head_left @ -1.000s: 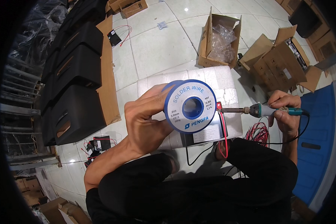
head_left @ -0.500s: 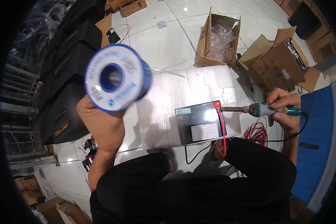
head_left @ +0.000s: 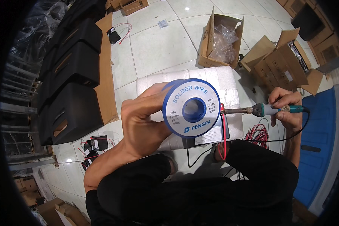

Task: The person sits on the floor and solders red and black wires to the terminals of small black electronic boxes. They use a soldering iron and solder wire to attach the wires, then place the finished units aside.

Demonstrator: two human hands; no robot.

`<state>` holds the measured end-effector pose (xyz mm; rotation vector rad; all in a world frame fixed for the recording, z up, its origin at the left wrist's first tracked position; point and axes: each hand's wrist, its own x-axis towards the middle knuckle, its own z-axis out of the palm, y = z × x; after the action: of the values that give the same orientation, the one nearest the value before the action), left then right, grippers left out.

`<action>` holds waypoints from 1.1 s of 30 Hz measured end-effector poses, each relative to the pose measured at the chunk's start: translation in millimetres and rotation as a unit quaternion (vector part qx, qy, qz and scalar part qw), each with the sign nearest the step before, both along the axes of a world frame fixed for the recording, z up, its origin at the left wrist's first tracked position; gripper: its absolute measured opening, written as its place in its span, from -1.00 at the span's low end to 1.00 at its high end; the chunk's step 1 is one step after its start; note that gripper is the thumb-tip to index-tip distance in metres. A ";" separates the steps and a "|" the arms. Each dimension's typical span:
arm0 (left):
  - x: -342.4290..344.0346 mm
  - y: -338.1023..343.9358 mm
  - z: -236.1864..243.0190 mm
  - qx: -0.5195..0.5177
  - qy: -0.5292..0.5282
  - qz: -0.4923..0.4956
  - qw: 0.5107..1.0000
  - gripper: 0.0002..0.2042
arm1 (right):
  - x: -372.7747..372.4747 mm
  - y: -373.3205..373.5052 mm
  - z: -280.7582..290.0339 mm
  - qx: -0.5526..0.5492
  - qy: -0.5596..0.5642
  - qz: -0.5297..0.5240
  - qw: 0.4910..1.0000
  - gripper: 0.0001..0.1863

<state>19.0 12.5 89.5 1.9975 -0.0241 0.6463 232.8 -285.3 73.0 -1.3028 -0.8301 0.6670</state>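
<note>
My left hand [head_left: 143, 120] is closed round a blue-and-white spool of solder wire [head_left: 211, 98], held above the white foam block [head_left: 229, 81]. Beneath the spool lies a black battery [head_left: 201, 142], mostly hidden, with a red wire [head_left: 225, 137] and a black wire [head_left: 189, 156] hanging off its near side. Over on the right, my right hand [head_left: 288, 109] grips a soldering iron [head_left: 267, 110] by its green and grey handle. The iron points left, its metal end at the battery's red terminal [head_left: 222, 108]; whether the tip touches is hard to see.
Black cases [head_left: 69, 107] line the left side. Small black batteries with wires [head_left: 98, 143] lie on the tiled floor. Open cartons [head_left: 222, 41] stand beyond the foam block. A red wire bundle [head_left: 258, 136] lies near the iron's black cord [head_left: 286, 140], beside a blue panel [head_left: 314, 150].
My left hand has brought the solder spool rightward and down, from the left side to over the battery, covering much of it. My right hand and the iron have hardly moved.
</note>
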 end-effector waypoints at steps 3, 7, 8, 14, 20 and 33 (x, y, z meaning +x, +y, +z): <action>0.1 0.0 -2.7 0.003 0.006 -0.005 1.000 -0.58 | 0.1 0.9 0.1 0.004 -0.004 0.000 1.000 -0.75; 1.8 1.0 -6.6 0.005 0.001 -0.012 1.000 -0.58 | -0.6 1.4 1.1 -0.001 0.003 -0.002 1.000 -0.75; 2.6 1.3 -7.6 0.005 -0.003 -0.016 1.000 -0.58 | -0.4 1.6 1.3 0.001 0.002 0.000 1.000 -0.75; 3.0 -0.9 -9.9 0.007 0.011 -0.015 1.000 -0.56 | -0.7 2.3 1.7 0.003 -0.003 0.000 1.000 -0.75; 3.2 -1.1 -9.2 0.027 0.005 -0.009 1.000 -0.53 | -0.8 2.0 2.4 0.002 -0.013 0.000 1.000 -0.75; 3.0 -3.0 -7.1 0.038 -0.008 0.012 0.999 -0.54 | -0.1 1.5 3.0 0.000 -0.018 0.004 1.000 -0.74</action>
<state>22.0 9.5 82.4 2.0676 -0.0357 0.6857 232.7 -283.7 76.0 -1.3148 -0.8653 0.6520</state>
